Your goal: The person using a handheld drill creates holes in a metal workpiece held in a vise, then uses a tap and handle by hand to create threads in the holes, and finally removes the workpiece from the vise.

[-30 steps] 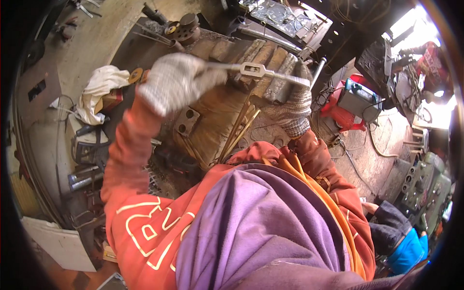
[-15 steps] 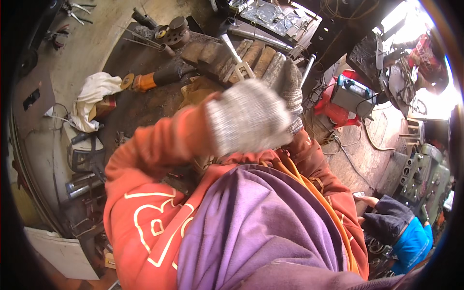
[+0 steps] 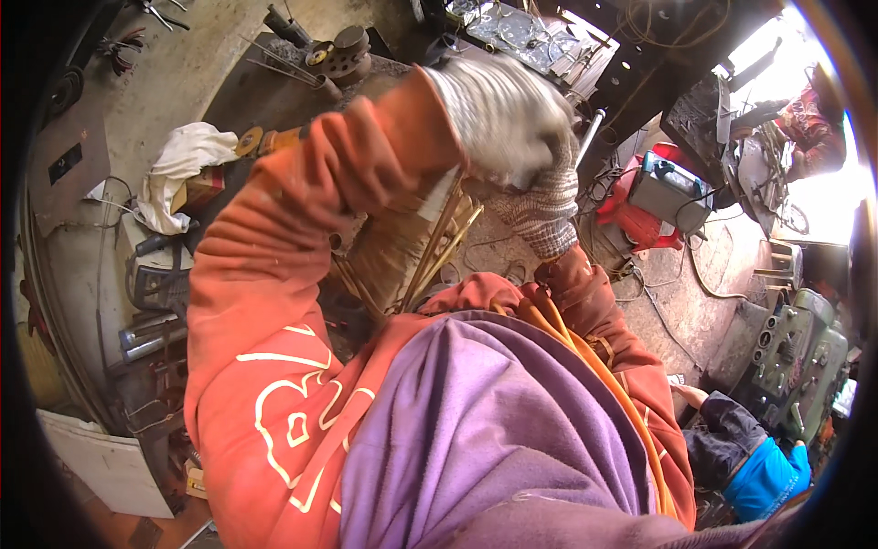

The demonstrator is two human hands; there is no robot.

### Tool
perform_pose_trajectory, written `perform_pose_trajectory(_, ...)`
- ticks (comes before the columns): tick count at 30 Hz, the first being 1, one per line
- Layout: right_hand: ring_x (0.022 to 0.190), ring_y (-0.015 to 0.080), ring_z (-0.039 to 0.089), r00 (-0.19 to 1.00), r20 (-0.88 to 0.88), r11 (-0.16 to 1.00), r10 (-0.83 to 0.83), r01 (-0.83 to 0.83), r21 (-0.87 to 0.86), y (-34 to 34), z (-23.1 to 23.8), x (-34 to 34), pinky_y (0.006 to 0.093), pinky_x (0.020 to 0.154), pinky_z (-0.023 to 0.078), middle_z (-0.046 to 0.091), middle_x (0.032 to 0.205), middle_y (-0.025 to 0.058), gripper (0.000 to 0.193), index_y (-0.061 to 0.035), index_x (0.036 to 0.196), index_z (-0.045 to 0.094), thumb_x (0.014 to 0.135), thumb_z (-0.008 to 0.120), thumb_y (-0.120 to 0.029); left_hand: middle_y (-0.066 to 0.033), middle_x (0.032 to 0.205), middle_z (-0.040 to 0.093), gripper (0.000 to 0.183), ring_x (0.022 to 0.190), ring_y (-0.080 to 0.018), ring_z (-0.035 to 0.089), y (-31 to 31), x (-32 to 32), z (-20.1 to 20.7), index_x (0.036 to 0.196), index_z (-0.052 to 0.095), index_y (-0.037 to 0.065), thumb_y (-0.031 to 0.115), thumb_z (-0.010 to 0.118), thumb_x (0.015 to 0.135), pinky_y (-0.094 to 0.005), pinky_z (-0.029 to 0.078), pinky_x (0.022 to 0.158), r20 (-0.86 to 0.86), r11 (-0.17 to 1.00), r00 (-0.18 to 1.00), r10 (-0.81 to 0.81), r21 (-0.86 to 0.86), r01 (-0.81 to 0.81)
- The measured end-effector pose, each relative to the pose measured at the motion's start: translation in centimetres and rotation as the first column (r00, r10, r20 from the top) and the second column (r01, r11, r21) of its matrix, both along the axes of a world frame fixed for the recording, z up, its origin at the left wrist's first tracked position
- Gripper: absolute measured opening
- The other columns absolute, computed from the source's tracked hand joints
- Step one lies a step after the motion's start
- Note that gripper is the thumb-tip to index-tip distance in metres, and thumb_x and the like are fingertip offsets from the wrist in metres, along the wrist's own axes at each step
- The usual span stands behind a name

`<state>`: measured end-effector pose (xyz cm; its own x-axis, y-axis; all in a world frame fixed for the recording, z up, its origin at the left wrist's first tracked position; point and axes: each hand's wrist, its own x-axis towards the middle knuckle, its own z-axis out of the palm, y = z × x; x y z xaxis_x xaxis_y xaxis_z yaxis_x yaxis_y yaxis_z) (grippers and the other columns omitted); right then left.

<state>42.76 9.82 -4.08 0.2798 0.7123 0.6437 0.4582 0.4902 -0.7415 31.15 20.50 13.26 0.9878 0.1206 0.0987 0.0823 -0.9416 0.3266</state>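
Metal bar [image 3: 439, 195] apparently juts out under the gloved left hand [image 3: 508, 117].

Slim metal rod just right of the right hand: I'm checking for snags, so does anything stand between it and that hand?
Nothing visible does: the metal rod shows beside the right hand, with no other thing seen between. The blurred left hand partly covers the right hand, so contact with the rod is unclear.

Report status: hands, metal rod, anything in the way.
Left hand gloved, blurred, grip unclear. Right hand gloved, partly hidden behind it. Metal rod just right of both, contact unclear. Left hand and orange sleeve block the view beneath.
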Motion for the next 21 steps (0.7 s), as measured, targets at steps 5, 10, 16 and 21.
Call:
perform_pose_trajectory(5,0.132,0.0391,0.059,0.986,0.147,0.996,-0.083,0.076,0.052,0.0,0.9,1.3,0.0514,0.109,0.051,0.055,0.146,0.0238,0.111,-0.0017,0.156,0.042,0.073,0.095,-0.052,-0.008,0.103,0.07,0.026,0.091,-0.0294,0.071,5.6,-8.7,-2.7,0.108,0.074,0.015,0.014,0.072,0.082,-0.043,0.058,0.079,0.161,0.795,0.986,-0.039,0.602,-0.067)
perform_pose_trajectory(10,0.134,0.0437,0.055,0.975,0.207,0.997,-0.075,0.076,0.007,0.5,-1.0,1.9,0.0535,0.111,0.049,0.053,0.145,0.0274,0.125,-0.0007,0.158,0.038,0.063,0.098,-0.055,-0.0014,0.084,0.071,0.011,0.073,-0.021,0.069,-3.7,-13.8,-2.7,0.104,0.081,0.016,0.017,0.075,0.094,-0.0358,0.053,0.065,0.094,0.947,0.983,0.155,0.271,-0.175)
perform_pose_trajectory(16,0.121,0.0266,0.066,0.477,-0.864,0.955,0.163,-0.295,0.017,2.2,-1.4,0.4,0.0439,0.101,0.059,0.061,0.134,0.015,0.061,-0.0017,0.141,0.055,0.097,0.078,-0.037,-0.0102,0.089,0.074,0.022,0.082,-0.0331,0.069,-5.0,-2.2,0.7,0.09,0.074,0.01,0.032,0.076,0.09,-0.0477,0.055,0.076,0.23,0.977,0.972,-0.042,0.214,-0.009)
perform_pose_trajectory(21,0.114,0.025,0.069,0.638,-0.75,0.963,0.174,-0.27,-0.006,1.2,0.1,0.8,0.042,0.101,0.059,0.069,0.128,0.0107,0.046,-0.0071,0.136,0.061,0.102,0.072,-0.037,-0.0142,0.081,0.072,0.035,0.079,-0.0377,0.07,1.8,-3.5,0.2,0.085,0.075,0.01,0.042,0.066,0.096,-0.0489,0.057,0.07,0.218,0.923,0.968,0.122,0.333,-0.192)
